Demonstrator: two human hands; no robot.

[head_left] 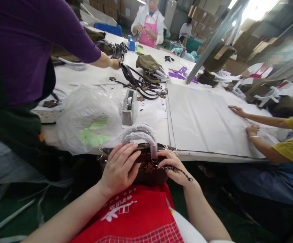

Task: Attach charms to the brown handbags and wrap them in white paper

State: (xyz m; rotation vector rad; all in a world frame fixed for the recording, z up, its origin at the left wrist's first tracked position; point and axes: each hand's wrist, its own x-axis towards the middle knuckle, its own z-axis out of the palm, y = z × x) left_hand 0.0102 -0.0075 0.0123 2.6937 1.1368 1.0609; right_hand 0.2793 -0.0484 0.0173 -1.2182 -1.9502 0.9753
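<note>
A dark brown handbag (159,177) stands in front of my red apron, at the table edge. Its two arched handles (140,130) are wrapped in pale film, and metal rings show at its top corners. My left hand (121,165) lies on the left part of the bag's top, fingers stretched out. On the right side, my right hand (173,165) has its fingers curled around a braided cord (180,170) whose end sticks out past the hand. A brown flower-like charm (150,167) hangs by the right hand, against the bag's front.
On the white table (199,118) are a clear plastic bag (88,118) with green pieces, a tape dispenser (129,106), dark straps (136,79) and an olive bag (147,65). A co-worker's purple sleeve (70,33) reaches across at left. Another person's hands (251,130) lie at right. A metal pole (212,44) rises behind.
</note>
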